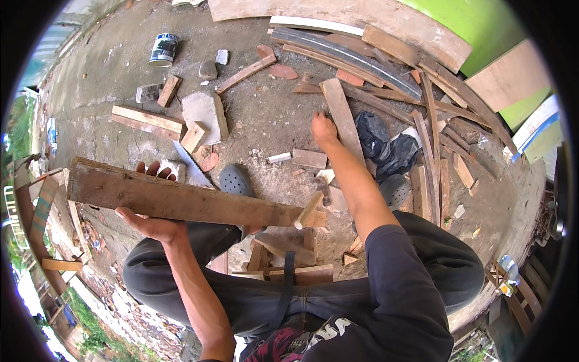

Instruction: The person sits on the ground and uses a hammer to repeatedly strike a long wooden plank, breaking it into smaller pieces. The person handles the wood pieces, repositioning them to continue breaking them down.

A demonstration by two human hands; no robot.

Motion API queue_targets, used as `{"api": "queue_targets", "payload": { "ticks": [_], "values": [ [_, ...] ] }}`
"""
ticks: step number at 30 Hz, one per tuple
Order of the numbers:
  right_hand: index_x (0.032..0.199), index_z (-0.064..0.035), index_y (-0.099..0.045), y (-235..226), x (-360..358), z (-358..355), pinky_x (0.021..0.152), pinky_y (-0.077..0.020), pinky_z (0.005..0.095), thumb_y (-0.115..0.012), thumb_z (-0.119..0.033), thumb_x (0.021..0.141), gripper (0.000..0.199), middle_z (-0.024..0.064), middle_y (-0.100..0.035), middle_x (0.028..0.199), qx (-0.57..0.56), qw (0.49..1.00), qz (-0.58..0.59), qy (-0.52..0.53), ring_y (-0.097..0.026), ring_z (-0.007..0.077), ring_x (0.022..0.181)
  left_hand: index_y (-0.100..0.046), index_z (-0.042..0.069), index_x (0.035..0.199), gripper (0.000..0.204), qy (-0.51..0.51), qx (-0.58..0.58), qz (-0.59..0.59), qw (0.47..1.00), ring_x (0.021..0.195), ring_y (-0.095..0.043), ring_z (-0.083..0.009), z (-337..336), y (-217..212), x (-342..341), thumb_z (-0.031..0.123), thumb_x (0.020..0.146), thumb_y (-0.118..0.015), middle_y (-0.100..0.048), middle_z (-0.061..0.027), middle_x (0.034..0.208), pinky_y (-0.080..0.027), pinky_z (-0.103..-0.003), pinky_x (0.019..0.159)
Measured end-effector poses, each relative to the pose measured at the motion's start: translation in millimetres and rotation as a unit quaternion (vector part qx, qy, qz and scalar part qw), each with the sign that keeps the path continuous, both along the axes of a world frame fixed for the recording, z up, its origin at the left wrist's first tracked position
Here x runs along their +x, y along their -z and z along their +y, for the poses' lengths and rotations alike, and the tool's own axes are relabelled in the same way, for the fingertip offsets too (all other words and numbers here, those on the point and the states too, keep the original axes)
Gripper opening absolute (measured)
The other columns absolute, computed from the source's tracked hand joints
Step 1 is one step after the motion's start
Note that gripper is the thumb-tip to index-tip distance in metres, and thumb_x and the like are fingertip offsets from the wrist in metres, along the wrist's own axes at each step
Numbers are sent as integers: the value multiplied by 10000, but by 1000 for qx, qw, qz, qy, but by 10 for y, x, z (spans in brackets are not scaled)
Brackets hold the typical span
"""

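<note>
My left hand (155,224) grips a long, weathered wooden plank (199,196) near its left end, thumb below and fingertips over the far edge. The plank lies across my left thigh area, slanting down toward the middle. Over its right end juts the wooden handle of a hammer (309,210), whose head sits on the ground beyond. My right hand (324,128) reaches forward, fingers curled closed beside a flat board (342,114); whatever they pinch, if anything, is hidden. A handsaw blade (193,165) pokes out from behind the plank, near my left grey clog (236,180).
Wood strips (429,139) and a black plastic bag (386,145) lie on the right. Beyond the plank are a concrete block (205,116), short offcuts (148,120) and a paint can (163,49). A small wooden frame (301,273) stands between my legs.
</note>
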State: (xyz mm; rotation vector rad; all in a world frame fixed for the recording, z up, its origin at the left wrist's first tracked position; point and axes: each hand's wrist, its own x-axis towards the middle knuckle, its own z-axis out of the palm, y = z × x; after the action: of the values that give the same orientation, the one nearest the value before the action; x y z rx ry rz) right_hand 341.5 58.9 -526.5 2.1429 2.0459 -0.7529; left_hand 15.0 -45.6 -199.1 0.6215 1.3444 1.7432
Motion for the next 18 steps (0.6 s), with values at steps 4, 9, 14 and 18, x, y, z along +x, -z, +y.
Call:
{"api": "queue_targets", "payload": {
  "ticks": [4,9,14,18],
  "values": [
    [1135,9,-552,-91,51,-11,778,-571,486,-452,-61,919,248,271,-567,1182,8,999,13,-47,-683,415,877,-439,-13,1350,900,-23,-19,39,999,998,-620,-309,75,-32,46,749,882,-344,-592,-189,1171,-496,-418,892],
    [1028,-12,-561,-358,171,-252,758,-532,528,-552,-151,880,203,220,-674,906,52,990,134,4,-667,446,847,-430,-14,1347,879,-2,5,14,1000,957,-626,-312,66,-14,29,739,904,-323,-580,-210,1158,-501,-411,866],
    [987,-68,-568,-611,902,-617,722,-510,503,-584,-229,911,178,203,-668,830,169,962,145,160,-659,407,844,-426,-13,1353,859,15,24,26,999,984,-606,-306,54,-51,101,720,917,-326,-586,-200,1167,-494,-408,862],
    [1092,-75,-567,-872,1301,-1054,812,-505,474,-610,-424,898,401,192,-664,999,140,964,31,222,-637,384,973,-449,6,1325,826,19,40,27,999,956,-627,-297,7,-107,133,716,913,-353,-616,-196,1106,-494,-394,845]
  ]
}}
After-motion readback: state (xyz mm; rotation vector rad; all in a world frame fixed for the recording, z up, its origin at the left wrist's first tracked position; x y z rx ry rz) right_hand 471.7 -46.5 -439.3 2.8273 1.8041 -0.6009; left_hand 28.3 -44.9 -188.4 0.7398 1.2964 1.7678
